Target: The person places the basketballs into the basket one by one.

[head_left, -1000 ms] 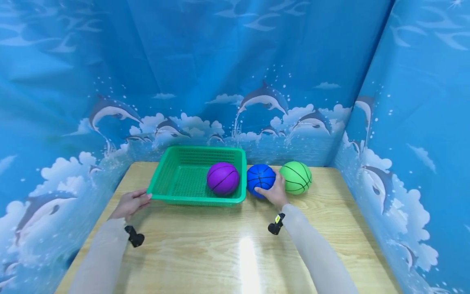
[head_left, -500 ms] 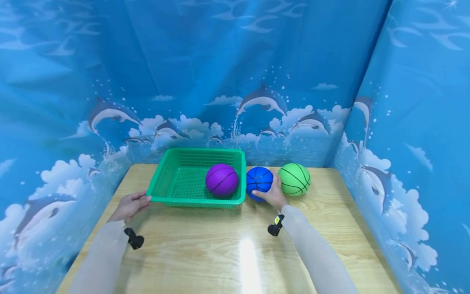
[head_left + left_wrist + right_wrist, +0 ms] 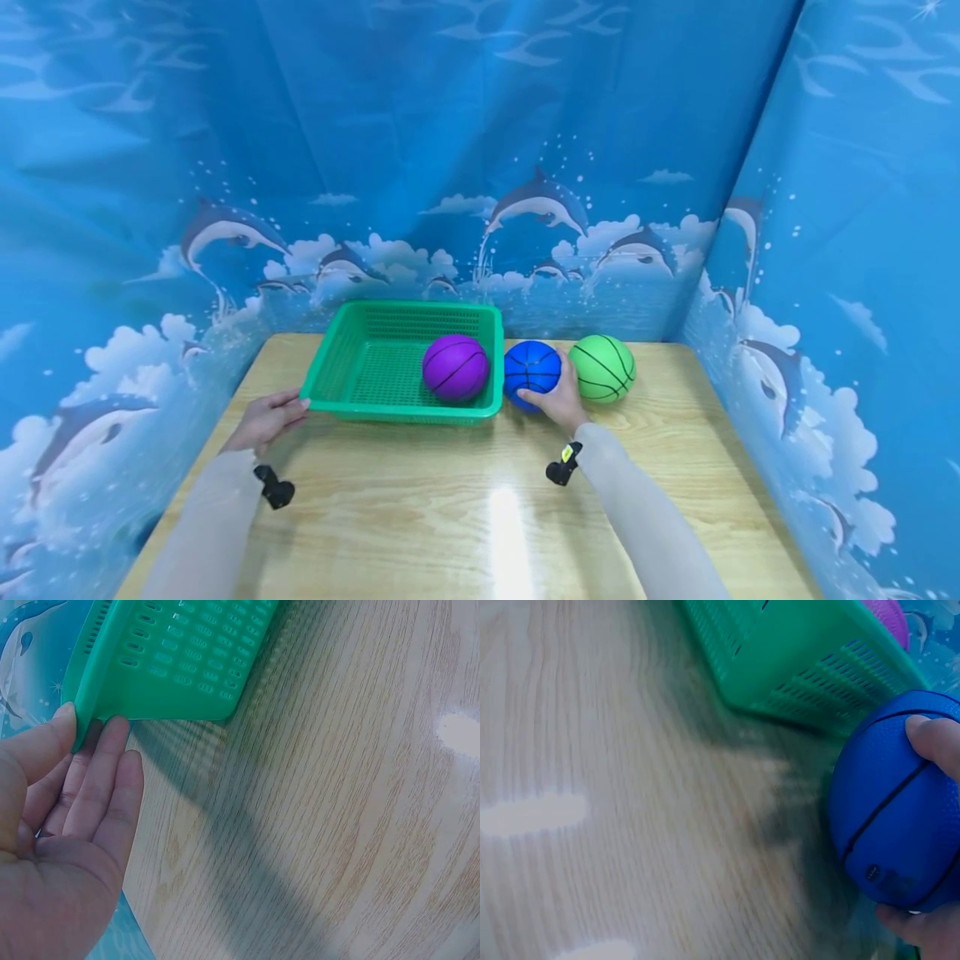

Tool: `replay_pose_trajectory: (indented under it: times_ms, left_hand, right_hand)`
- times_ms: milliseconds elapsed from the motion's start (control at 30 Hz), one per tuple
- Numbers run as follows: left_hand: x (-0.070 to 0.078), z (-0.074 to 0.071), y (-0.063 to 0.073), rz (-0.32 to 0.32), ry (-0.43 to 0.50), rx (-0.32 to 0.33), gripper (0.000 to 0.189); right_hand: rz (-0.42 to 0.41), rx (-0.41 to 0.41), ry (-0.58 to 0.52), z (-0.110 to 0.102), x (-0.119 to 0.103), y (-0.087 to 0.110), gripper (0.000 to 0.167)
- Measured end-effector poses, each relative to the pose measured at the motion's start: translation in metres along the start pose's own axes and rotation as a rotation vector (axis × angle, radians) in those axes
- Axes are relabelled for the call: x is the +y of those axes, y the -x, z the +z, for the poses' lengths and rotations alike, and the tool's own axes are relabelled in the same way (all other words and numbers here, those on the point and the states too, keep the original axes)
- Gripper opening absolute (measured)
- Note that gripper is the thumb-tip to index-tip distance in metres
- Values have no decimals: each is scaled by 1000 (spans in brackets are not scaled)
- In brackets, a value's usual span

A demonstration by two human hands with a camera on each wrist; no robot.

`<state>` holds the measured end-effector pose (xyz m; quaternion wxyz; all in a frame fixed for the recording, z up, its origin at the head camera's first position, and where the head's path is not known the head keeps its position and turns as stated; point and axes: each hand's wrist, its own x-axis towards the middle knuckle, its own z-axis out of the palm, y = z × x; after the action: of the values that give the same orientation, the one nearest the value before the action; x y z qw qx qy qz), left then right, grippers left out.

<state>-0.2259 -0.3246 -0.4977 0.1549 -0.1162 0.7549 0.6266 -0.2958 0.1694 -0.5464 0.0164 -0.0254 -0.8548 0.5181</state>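
My left hand point(image 3: 266, 421) pinches the near left corner of a green plastic basket point(image 3: 405, 411). In the left wrist view the thumb point(image 3: 56, 735) lies on the rim and the other fingers are below it. A purple basketball point(image 3: 455, 368) rests inside, at the basket's right end. Just outside the right wall, my right hand point(image 3: 561, 402) grips a blue basketball point(image 3: 528, 367); in the right wrist view, thumb and a finger press on opposite sides of this blue ball point(image 3: 892, 802). A light green basketball point(image 3: 602, 368) sits immediately right of that hand.
All this stands toward the back of a light wooden table point(image 3: 405, 500). A blue curtain point(image 3: 420, 167) printed with dolphins and waves hangs behind the table and along its sides. Bright light reflects off the tabletop near the front.
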Motion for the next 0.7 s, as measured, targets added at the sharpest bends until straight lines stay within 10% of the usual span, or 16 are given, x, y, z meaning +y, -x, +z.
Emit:
replay_pose_trajectory:
  times_ms: [700]
  left_hand:
    - [0,0,-3,-9,26,1,73]
  right_hand:
    - [-56,12,-119,-40,-44,20,111]
